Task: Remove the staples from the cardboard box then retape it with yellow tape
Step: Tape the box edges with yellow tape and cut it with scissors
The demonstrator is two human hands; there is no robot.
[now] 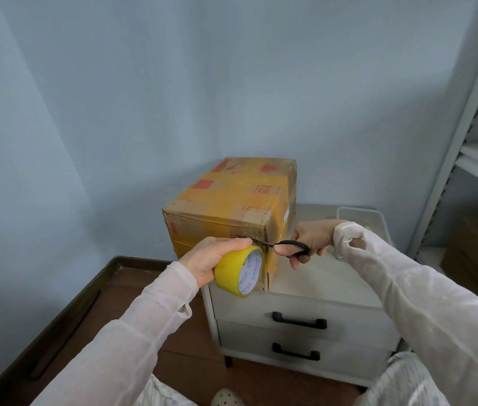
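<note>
Yellow tape roll [239, 271] gripped in my left hand [213, 259] | right hand [309, 240] grips black scissors [289, 247] at cardboard box [232, 206] corner

We find no text we can read outright. On the brown cardboard box banded with yellow tape [232, 200] we note red printed blocks and characters on top, upside down to us and blurred. The round yellow tape roll [227, 273] bears small blue print on its white inner core, too fine to read.

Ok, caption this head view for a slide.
Left hand grips yellow tape roll; right hand holds scissors at the cardboard box.
</note>
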